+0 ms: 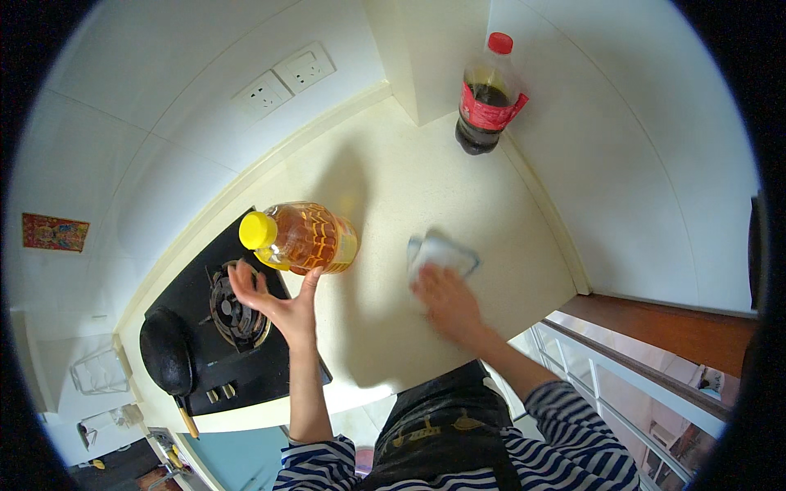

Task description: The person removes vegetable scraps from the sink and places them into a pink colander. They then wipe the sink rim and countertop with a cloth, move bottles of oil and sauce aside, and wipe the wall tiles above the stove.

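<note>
My right hand is blurred and rests on a folded white cloth with a blue edge, pressed flat on the pale countertop. With fingers spread, my left hand is beside a large clear plastic bottle of amber cooking oil. The thumb tip is at the bottle's lower side; whether it touches cannot be made out. A yellow cap and yellow handle top the bottle, which stands near the edge of the black gas stove.
A half-full cola bottle with a red cap and torn label stands in the far corner. On the stove are a burner and a black wok with a wooden handle. Wall sockets sit behind. A white-framed sliding door is at right.
</note>
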Demonstrator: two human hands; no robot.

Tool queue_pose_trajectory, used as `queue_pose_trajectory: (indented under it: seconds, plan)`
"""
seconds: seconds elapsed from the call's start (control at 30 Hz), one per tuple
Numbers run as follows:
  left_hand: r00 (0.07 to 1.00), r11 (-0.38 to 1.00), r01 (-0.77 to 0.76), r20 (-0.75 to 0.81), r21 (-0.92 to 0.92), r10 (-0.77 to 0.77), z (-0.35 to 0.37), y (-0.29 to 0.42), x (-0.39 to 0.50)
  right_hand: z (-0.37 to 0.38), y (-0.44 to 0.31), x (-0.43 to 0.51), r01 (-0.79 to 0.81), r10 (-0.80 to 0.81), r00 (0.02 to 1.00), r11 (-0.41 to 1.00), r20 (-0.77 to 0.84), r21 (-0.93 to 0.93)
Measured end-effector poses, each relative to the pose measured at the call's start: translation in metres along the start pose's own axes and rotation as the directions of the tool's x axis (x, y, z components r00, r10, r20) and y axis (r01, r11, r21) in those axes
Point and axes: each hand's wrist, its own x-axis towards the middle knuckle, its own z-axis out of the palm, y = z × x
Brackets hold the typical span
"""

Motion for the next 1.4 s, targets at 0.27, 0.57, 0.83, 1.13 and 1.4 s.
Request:
queue_pose_trajectory:
  seconds: [0.27,0.57,0.83,1.13,1.4]
  plan:
    - [0.915,0.877,0.306,0.370,-0.370,-0.163,-0.004,-0.016,0.024,0.025,0.121,0.164,-0.192,0.151,0.962,0.966,-0.227,-0.173]
    - [0.848,0.849,0.386,0.501,-0.360,-0.173,-0.009,-0.004,0.037,0.018,0.004,0.071,-0.017,-0.004,0.995,0.979,-0.102,-0.204]
    - [0.797,0.677,0.548,0.554,-0.491,-0.243,0.003,0.033,0.031,-0.041,0.031,-0.045,-0.387,0.377,0.905,0.922,-0.198,-0.013]
    - [0.744,0.725,0.476,0.667,-0.498,-0.030,0.092,0.127,-0.014,0.018,-0.082,-0.089,0.008,-0.013,0.999,0.991,0.039,0.136]
    - [0.748,0.826,0.312,0.658,-0.469,0.091,0.186,0.224,-0.040,0.006,-0.060,-0.084,0.003,-0.019,0.993,0.991,0.120,0.135]
